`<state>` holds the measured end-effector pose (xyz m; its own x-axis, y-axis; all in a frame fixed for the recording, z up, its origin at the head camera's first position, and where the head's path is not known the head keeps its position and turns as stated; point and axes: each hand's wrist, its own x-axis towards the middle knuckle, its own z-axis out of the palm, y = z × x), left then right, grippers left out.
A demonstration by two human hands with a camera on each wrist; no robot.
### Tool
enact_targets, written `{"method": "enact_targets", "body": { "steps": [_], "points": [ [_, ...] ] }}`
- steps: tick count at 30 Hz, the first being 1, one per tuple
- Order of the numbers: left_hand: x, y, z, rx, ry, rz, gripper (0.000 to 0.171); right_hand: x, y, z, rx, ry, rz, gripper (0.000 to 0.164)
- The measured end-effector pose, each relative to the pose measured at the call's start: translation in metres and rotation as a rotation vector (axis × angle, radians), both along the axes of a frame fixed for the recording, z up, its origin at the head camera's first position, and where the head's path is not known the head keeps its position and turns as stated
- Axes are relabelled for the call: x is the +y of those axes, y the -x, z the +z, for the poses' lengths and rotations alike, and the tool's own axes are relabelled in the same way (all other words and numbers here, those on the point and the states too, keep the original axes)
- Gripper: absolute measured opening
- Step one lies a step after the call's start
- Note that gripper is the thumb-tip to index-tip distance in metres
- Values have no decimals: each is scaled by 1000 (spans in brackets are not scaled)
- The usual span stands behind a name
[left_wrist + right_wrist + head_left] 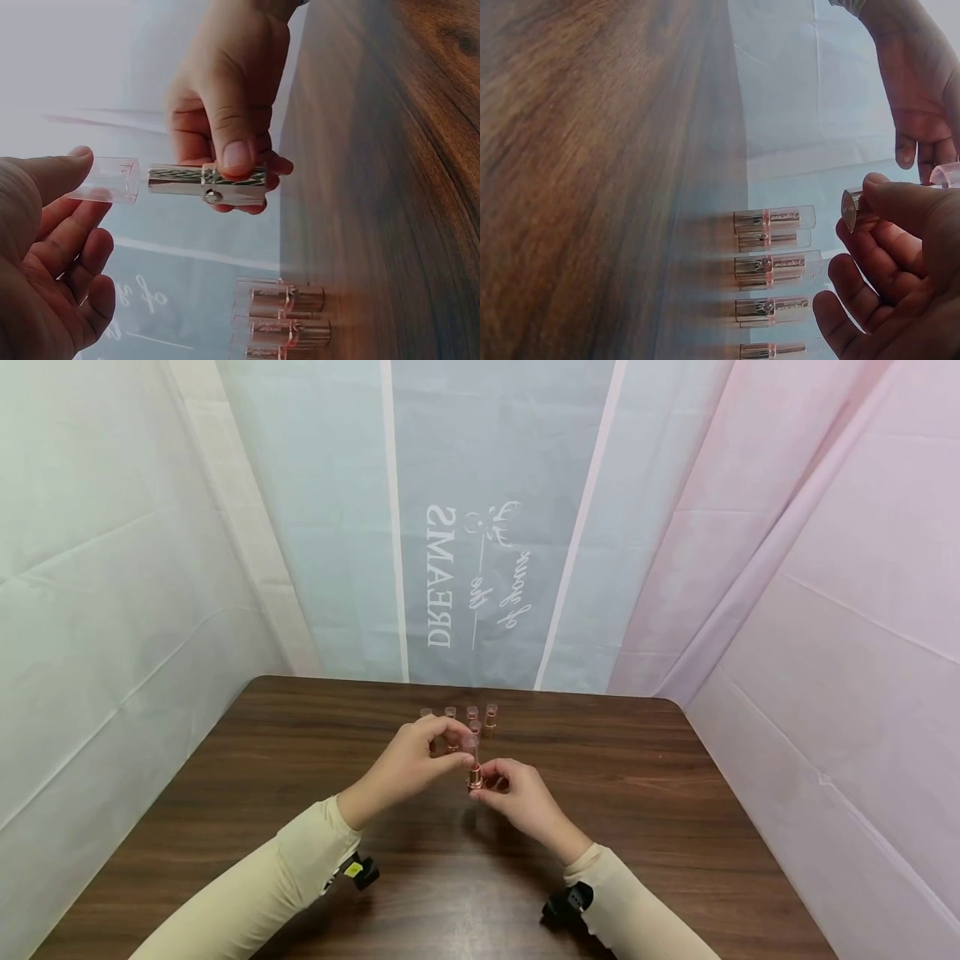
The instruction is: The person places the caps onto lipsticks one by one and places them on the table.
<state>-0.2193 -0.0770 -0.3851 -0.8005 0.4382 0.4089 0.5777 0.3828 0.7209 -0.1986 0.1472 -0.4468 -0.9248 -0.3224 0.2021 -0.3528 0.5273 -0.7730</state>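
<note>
My right hand pinches the rose-gold base of a lipstick tube between thumb and fingers. Just above it, my left hand holds a clear pinkish lipstick cap by thumb and fingertips. A narrow gap parts the cap's rim from the top of the metal tube in the left wrist view. Seen from the right wrist, the tube's base pokes out past my thumb, and the cap is partly cut off by the frame edge.
Several capped lipsticks stand upright in rows on the dark wooden table, beyond my hands. My left hand hides some of them in the head view. Fabric curtains hang behind the table and on both sides.
</note>
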Motion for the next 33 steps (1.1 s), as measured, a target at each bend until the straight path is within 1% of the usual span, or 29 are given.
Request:
{"method": "enact_targets", "body": {
  "steps": [7,12,18,22,33],
  "points": [
    [3,0,-2,-15,6,-10,23,0,0,2,15,6,4,17],
    [5,-1,-3,-6,36,-6,24,1,-1,2,9,15,8,17],
    [6,-1,-9,-16,48,-25,20,1,-1,3,-26,69,3,17],
    [7,-1,-12,-35,53,-33,19,1,-2,4,-17,87,-9,17],
    [9,-1,-11,-15,91,-37,21,0,-4,5,7,99,-17,17]
  ]
}}
